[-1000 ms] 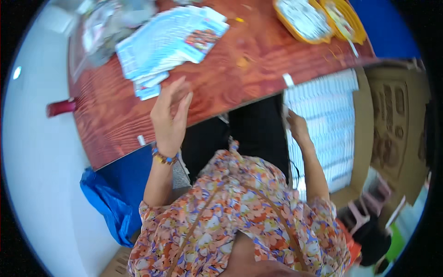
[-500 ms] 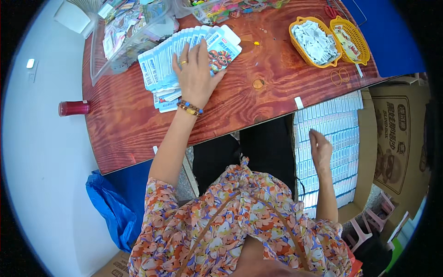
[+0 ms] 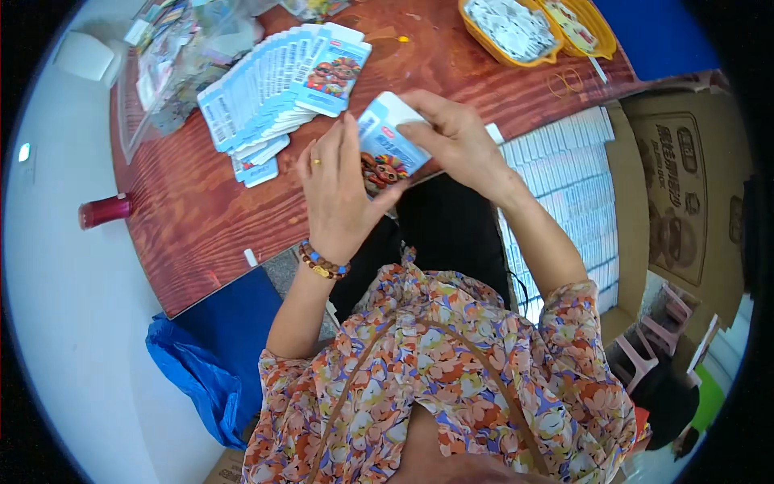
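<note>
Over the table's front edge I hold one light-blue flat-looking carton (image 3: 397,145) with a cartoon print and a white end flap. My right hand (image 3: 461,141) pinches its upper right part between thumb and fingers. My left hand (image 3: 343,181) cups its left side, the thumb along the lower edge and the fingers fairly straight; how firmly they press is hard to see. Just beyond, a fanned stack of matching flat cartons (image 3: 258,89) lies on the wooden table (image 3: 193,234).
Clear bins of small packets (image 3: 181,73) stand at the far left. Yellow baskets (image 3: 556,56) hold white sachets and other packets, with rubber bands (image 3: 564,83) nearby. To my right, a large cardboard box (image 3: 633,202) holds rows of filled cartons (image 3: 564,194). A red jar (image 3: 105,211) sits left.
My left hand has come off the fanned stack toward me, and one carton is now apart from it. The right hand has risen from beside the cardboard box and grips that carton.
</note>
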Demonstrator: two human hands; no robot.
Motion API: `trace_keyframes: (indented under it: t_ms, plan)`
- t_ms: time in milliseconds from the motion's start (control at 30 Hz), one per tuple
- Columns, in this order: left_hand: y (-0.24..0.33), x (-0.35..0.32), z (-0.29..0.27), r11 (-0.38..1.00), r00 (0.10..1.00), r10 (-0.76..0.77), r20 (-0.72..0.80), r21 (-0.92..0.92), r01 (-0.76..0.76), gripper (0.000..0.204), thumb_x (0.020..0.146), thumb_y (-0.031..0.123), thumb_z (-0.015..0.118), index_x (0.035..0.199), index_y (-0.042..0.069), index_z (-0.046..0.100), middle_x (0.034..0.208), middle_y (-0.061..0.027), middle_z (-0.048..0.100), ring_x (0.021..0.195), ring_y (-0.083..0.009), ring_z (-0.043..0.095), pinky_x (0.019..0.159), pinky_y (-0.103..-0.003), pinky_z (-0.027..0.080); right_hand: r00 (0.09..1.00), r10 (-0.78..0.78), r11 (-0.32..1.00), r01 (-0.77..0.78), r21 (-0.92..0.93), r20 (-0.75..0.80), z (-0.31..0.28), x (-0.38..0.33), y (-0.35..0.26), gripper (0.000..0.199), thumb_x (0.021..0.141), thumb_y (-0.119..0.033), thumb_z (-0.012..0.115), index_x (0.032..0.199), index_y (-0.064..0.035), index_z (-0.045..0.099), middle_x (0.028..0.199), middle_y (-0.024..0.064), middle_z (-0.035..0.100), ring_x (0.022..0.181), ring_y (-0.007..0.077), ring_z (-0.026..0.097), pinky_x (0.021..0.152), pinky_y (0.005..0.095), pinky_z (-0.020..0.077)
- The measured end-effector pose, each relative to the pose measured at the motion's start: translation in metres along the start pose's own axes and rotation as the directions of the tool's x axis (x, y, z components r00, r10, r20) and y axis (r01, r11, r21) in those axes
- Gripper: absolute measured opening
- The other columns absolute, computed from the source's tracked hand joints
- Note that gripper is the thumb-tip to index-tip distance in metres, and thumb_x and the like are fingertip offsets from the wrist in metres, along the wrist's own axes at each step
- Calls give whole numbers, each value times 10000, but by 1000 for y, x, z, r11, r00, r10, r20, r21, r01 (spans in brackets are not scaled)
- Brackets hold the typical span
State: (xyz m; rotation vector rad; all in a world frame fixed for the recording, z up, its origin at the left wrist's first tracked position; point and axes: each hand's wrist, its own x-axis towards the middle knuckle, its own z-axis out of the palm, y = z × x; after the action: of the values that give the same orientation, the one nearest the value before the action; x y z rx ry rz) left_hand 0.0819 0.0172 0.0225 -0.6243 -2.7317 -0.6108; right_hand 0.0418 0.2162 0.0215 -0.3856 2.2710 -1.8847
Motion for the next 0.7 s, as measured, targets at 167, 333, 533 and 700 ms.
trace_keyframes:
  t_ms: [167, 333, 533, 700]
  plan:
    - [0, -6, 5, 971, 988, -156, -21, -184, 149, 878, 669, 215, 870, 1404, -15, 449, 1194, -186, 563, 1065, -346, 586, 860, -420, 495, 992, -106, 994, 107, 20, -63, 9, 2, -1, 318, 971, -75, 584, 1277, 12, 569, 1125, 67, 670, 1029, 129, 634, 886, 270, 500]
    - [8, 2, 10, 887, 962, -251, -110, -424, 183, 703, 708, 171, 859, 1312, -12, 548, 1084, -150, 626, 949, -280, 643, 803, -380, 521, 925, -85, 995, 100, 22, -370, 18, -37, 19, 380, 924, -62, 660, 1279, -2, 539, 1176, 144, 653, 1118, 223, 633, 956, 338, 513]
    - [20, -10, 17, 454, 829, -549, 110, -794, 405, 432, 817, 19, 770, 1206, -46, 596, 1037, -80, 662, 844, -132, 647, 727, -271, 537, 854, -363, 931, 327, -160, -372, 46, -33, 34, 363, 845, -68, 731, 1187, -16, 621, 1186, 155, 627, 1118, 295, 623, 909, 354, 521]
    - [-1, -31, 16, 555, 870, -480, 112, -729, 400, 483, 871, -67, 685, 1321, -60, 511, 1129, -133, 654, 955, -156, 661, 822, -272, 545, 878, -413, 903, 430, 19, -243, 40, -26, 49, 301, 862, -98, 730, 1139, -22, 640, 1139, 129, 622, 1041, 267, 637, 858, 341, 522]
